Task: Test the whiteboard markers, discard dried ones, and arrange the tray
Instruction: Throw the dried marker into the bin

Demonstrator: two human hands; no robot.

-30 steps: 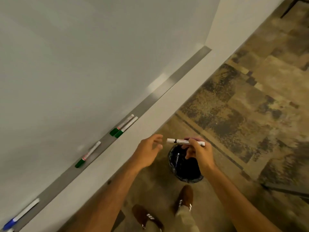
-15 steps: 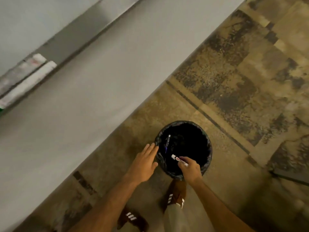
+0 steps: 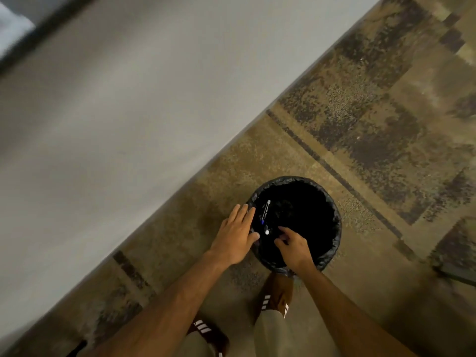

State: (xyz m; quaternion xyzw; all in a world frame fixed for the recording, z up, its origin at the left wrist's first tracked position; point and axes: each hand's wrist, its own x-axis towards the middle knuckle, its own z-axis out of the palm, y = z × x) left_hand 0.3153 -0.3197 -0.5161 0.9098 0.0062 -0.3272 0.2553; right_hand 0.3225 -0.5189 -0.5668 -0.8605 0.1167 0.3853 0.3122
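Blurred edges, dark bin

The tray at the top left is a blurred streak cut by the edge. Inside the bin all is black; a white dot is perhaps a marker's end.

Bin at 5 o'clock showing a black liner, black inside. Marker in it showing a dark barrel, white end, blue tip. Carpet running mottled tan and dark brown in blocks. Wall reading plain grey-beige. Shoes at 6 o'clock showing brown with white stripes.
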